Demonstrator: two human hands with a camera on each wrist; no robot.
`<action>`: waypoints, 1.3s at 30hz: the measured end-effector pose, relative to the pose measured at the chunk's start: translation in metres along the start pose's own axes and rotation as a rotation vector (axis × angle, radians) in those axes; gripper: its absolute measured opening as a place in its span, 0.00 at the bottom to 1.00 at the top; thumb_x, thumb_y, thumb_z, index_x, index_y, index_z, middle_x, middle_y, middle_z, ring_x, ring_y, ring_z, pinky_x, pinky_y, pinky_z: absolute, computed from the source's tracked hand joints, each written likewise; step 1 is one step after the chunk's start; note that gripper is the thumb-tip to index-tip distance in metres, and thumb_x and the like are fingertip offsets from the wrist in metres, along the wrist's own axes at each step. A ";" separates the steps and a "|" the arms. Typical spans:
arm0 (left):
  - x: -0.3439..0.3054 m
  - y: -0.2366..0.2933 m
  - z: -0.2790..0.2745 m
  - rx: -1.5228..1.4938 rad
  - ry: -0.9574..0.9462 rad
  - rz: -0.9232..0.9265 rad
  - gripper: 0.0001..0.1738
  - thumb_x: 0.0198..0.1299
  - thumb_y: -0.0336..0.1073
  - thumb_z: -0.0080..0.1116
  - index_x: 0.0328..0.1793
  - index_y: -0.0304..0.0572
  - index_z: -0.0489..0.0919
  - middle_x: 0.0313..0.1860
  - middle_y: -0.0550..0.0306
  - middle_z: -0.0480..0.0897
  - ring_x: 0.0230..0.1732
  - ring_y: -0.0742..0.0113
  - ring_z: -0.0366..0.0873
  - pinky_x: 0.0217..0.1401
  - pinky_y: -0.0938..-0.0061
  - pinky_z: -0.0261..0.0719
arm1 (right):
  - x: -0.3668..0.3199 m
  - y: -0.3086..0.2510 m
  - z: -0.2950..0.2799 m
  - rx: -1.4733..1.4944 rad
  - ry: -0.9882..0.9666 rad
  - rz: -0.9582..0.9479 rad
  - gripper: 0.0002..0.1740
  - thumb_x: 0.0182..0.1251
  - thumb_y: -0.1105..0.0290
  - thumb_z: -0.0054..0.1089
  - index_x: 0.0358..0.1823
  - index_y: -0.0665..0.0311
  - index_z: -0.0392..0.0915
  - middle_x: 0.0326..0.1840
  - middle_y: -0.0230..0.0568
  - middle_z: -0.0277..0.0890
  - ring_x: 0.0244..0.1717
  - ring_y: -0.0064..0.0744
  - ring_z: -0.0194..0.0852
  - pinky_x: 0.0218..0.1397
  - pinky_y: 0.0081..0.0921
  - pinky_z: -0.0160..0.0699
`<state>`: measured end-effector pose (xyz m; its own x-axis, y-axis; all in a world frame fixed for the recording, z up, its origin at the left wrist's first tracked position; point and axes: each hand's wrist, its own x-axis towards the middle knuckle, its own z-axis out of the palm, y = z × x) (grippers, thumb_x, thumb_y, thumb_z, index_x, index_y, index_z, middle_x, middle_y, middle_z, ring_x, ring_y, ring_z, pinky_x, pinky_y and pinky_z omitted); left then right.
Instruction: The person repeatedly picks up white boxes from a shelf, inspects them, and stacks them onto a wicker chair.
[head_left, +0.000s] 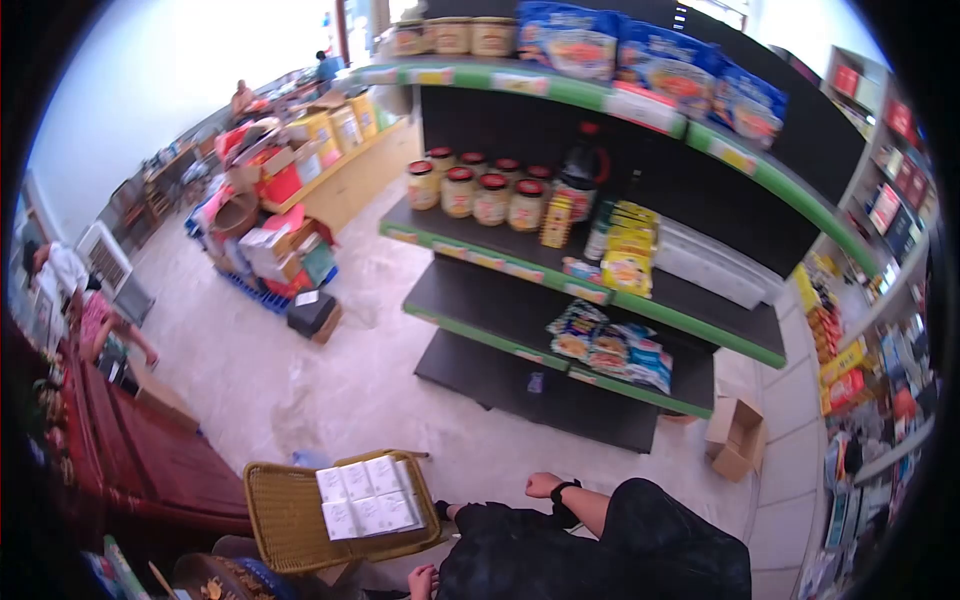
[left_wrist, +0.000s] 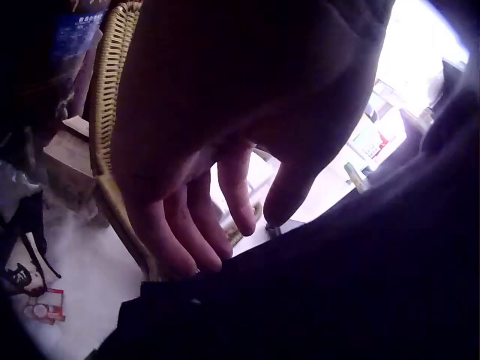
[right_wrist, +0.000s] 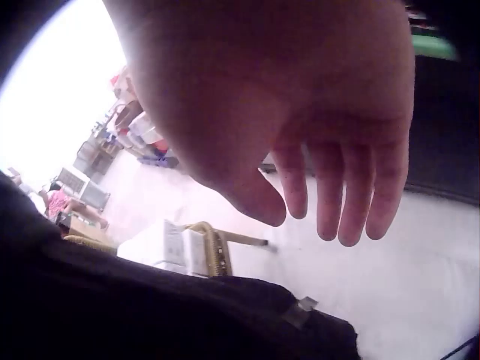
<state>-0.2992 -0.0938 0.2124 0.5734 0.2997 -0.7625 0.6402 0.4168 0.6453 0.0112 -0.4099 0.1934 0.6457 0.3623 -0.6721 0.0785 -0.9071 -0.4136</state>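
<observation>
My left hand (head_left: pixel 423 581) hangs beside the dark clothing at the bottom of the head view; in the left wrist view its fingers (left_wrist: pixel 184 232) are loosely bent and hold nothing. My right hand (head_left: pixel 545 485), with a black band at the wrist, is in front of my body. The right wrist view shows its fingers (right_wrist: pixel 345 187) relaxed, pointing down, with nothing in them. Left of the hands stands a woven chair (head_left: pixel 275 520), bearing white packs (head_left: pixel 370 498) laid in rows.
Ahead is a shelf unit (head_left: pixel 480 255) with jars (head_left: pixel 458 192), bottles and bags. An open carton (head_left: pixel 735 438) lies on the floor at its right. Dark red furniture (head_left: pixel 150 460) is at left; farther back are piled boxes (head_left: pixel 275 250) and a seated person.
</observation>
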 end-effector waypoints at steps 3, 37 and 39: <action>-0.005 -0.007 0.040 0.114 -0.146 0.094 0.15 0.61 0.42 0.58 0.47 0.40 0.80 0.29 0.60 0.80 0.27 0.75 0.74 0.27 0.80 0.71 | -0.061 0.077 0.017 0.037 0.029 0.165 0.16 0.48 0.59 0.54 0.32 0.59 0.84 0.30 0.46 0.83 0.35 0.46 0.82 0.44 0.38 0.78; -0.206 0.297 0.822 0.626 -0.765 1.223 0.25 0.56 0.32 0.63 0.62 0.43 0.75 0.66 0.48 0.70 0.47 0.62 0.80 0.49 0.71 0.79 | -0.327 0.337 -0.449 0.260 1.787 -0.273 0.10 0.52 0.81 0.57 0.38 0.65 0.77 0.45 0.44 0.77 0.48 0.47 0.74 0.51 0.36 0.75; -0.204 0.294 0.850 0.684 -0.721 1.259 0.30 0.54 0.34 0.64 0.65 0.45 0.72 0.68 0.44 0.67 0.48 0.59 0.79 0.50 0.69 0.79 | -0.319 0.357 -0.459 0.269 1.733 -0.231 0.17 0.52 0.80 0.58 0.46 0.64 0.76 0.50 0.47 0.74 0.54 0.49 0.71 0.54 0.39 0.74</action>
<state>0.2068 -0.7621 0.5971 0.8709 -0.3911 0.2977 -0.4190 -0.2741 0.8656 0.1817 -0.9476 0.5425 0.6426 -0.3179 0.6972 0.2756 -0.7531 -0.5974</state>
